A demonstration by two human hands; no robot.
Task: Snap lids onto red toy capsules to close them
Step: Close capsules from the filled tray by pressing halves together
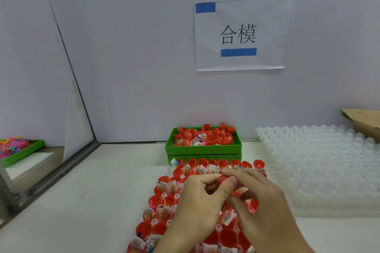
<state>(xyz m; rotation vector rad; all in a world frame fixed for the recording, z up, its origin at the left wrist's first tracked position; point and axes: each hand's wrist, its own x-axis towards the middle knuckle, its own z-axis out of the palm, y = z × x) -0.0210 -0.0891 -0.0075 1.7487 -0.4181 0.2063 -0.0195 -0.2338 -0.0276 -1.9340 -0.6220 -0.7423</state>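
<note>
Both hands meet over a tray [164,195] of open red capsule halves, many holding small bagged toys. The left hand [197,205] and the right hand [261,201] close their fingers together on one red capsule [223,179], which sits between the left thumb [226,188] and the right fingertips [232,172], held just above the middle rows of the tray. Only the top of this capsule shows; whether its lid is already seated cannot be told. Both hands have fingers curled tight and narrow around it, the right fingers arching over the top, the left thumb pressing from the near side. The tray lies on the white table [92,201], near the front edge, with rows of red halves running from the bottom of the view up to a green bin [203,148]. That bin, just behind the tray, is heaped with loose red lids [205,135] and a few toy packets. To the right lies a stack of clear empty trays [320,162], with cardboard [364,121] behind. A paper sign [240,34] hangs on the wall. Far left, another green bin [24,152] holds pink and mixed-colour pieces.
</note>
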